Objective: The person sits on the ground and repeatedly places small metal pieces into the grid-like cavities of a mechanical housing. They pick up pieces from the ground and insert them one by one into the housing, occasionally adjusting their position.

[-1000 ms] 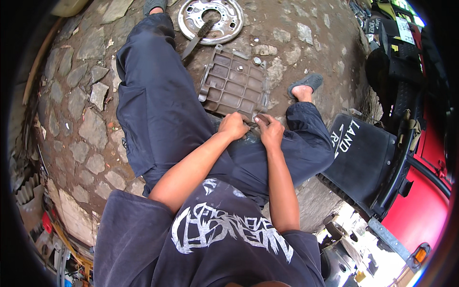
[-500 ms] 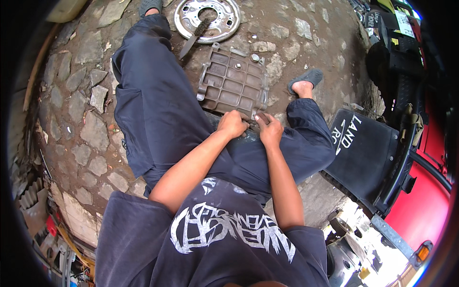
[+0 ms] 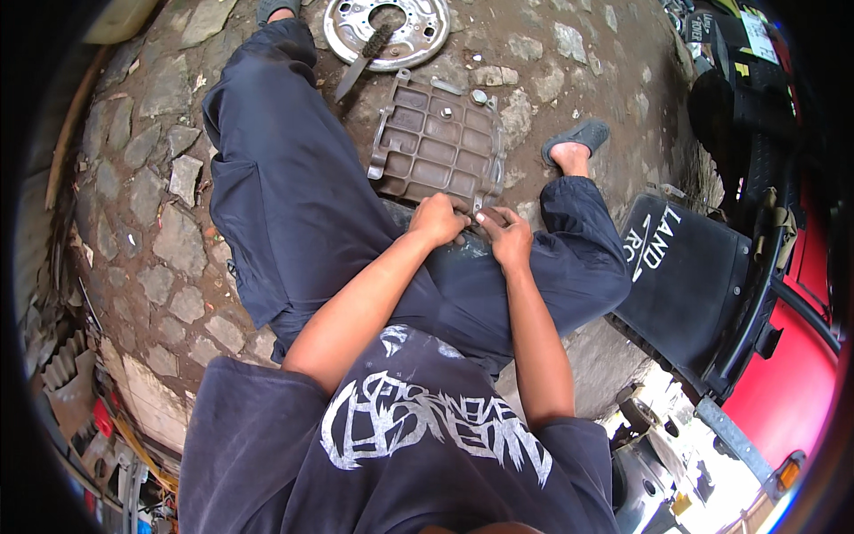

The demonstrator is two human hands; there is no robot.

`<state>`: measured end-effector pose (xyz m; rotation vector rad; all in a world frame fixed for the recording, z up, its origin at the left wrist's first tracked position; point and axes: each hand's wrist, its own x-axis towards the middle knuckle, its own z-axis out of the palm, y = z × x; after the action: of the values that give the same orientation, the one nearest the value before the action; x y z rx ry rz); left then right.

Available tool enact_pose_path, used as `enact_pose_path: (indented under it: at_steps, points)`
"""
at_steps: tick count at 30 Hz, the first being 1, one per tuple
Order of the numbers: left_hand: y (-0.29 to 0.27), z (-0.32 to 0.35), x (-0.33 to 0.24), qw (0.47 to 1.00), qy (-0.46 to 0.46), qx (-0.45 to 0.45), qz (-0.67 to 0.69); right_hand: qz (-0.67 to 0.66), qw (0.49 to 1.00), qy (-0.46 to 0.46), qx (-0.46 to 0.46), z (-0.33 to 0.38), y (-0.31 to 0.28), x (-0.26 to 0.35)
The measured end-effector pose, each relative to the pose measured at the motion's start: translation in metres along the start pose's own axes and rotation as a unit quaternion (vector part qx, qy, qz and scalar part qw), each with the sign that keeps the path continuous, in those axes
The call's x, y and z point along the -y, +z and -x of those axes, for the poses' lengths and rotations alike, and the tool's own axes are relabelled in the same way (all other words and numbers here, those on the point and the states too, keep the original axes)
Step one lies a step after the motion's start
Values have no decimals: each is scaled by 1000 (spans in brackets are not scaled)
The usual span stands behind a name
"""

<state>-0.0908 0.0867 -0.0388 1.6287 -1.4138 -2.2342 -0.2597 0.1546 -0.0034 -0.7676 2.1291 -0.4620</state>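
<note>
A brown, ribbed metal cover (image 3: 434, 147) with a grid of square pockets lies on the ground between my legs. Close together at its near edge are both hands. My left hand (image 3: 438, 221) is closed, its fingertips curled in towards the other hand. My right hand (image 3: 509, 238) pinches a small dark brown piece (image 3: 490, 216), too small to name, between thumb and fingers. What the left fingertips grip, if anything, is hidden. Beneath the hands a dark surface shows, partly covered by my legs.
Beyond the cover lies a round metal backing plate (image 3: 410, 55), with a wire brush (image 3: 362, 64) resting against it. Uneven stones and dirt form the ground. On the right stand a black mud flap (image 3: 680, 285) and a red vehicle body (image 3: 787, 383). Metal scraps (image 3: 71, 383) lie at lower left.
The view has shifted slightly. Both hands stay at the cover's near edge, with small changes in the fingers; the right hand's fingers have bent around the small brown piece.
</note>
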Motion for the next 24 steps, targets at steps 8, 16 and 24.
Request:
enact_pose_path:
  at_steps: [8, 16, 24]
  points:
    - [-3, 0, 2, 999, 25, 21, 12, -37, 999, 27, 12, -19, 1, -9]
    - [-7, 1, -11, 999, -7, 18, 31, -141, 986, 79, 36, -20, -2, -6]
    - [-8, 3, -6, 999, 2, 17, 34, -168, 981, 95, 24, -17, 4, -1]
